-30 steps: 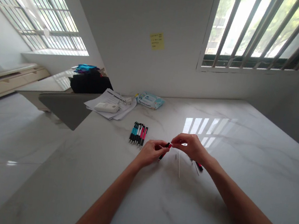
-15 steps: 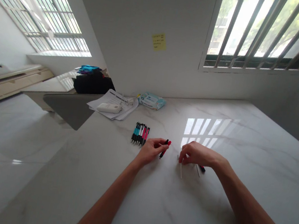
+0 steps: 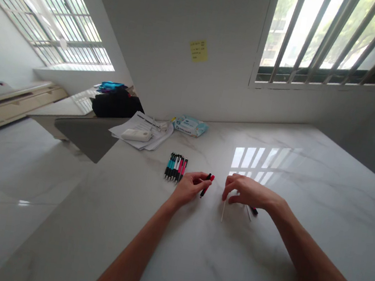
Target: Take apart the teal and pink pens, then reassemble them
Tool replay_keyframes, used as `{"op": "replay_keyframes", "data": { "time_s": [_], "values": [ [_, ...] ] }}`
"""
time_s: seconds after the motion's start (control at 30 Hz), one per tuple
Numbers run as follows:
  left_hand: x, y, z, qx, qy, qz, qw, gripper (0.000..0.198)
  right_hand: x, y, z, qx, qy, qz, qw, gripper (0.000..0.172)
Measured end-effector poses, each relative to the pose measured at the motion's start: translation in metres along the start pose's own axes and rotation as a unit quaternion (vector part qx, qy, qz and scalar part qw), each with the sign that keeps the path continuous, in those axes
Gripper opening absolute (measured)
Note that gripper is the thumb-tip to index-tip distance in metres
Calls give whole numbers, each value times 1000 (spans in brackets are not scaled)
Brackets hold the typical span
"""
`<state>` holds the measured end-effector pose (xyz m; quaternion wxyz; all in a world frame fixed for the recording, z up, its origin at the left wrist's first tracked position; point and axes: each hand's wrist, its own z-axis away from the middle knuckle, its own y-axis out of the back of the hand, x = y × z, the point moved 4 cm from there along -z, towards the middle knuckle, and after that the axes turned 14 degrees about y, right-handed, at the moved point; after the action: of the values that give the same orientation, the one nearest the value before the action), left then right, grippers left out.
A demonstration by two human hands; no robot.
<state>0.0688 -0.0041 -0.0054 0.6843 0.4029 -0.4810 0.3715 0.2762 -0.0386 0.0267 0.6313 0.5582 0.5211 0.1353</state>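
My left hand (image 3: 191, 188) is closed in a pinch around a red and black pen part (image 3: 207, 185), which leans over the table. Whether this is one piece or two side by side, I cannot make out. My right hand (image 3: 240, 190) has its fingertips down at the upper end of a thin white stick (image 3: 222, 212), which looks like a pen refill. Beneath that palm, partly hidden, lie another thin pale piece (image 3: 249, 213) and a dark piece with red (image 3: 254, 211). A row of click pens (image 3: 175, 168) in teal, white and pink with black grips lies beyond my left hand.
Papers (image 3: 154, 141) with a white device (image 3: 136, 135) on them lie at the table's left back edge. Beside them is a blue wipes pack (image 3: 190, 126). The white marble-look table (image 3: 261, 259) meets the wall behind. A grey panel (image 3: 86, 134) adjoins at left.
My right fingertips have shifted slightly left and up. The white stick has moved with them and now points more straight toward me. My left hand stays in place.
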Motion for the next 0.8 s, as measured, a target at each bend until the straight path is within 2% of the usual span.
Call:
{"op": "replay_keyframes", "data": {
  "time_s": [0.2,0.4,0.57,0.67,0.73,0.8],
  "values": [
    [-1,-3,-1,-12,5,-13,1000,35,-8,-12,-10,-25,11,-15,1000,22],
    [0,0,0,-7,4,-10,1000,36,-9,6,-4,62,29,-9,998,12],
    [0,0,0,0,3,-4,1000,36,-7,-14,-15,4,42,-3,999,16],
    [1,-1,0,0,3,-8,1000,35,-9,-23,-21,-8,54,7,998,13],
    [1,-1,0,3,3,-8,1000,34,-11,-22,-21,6,63,3,998,12],
    [0,1,-1,7,4,-2,1000,34,-13,-14,-19,56,71,-24,996,11]
  ]
}}
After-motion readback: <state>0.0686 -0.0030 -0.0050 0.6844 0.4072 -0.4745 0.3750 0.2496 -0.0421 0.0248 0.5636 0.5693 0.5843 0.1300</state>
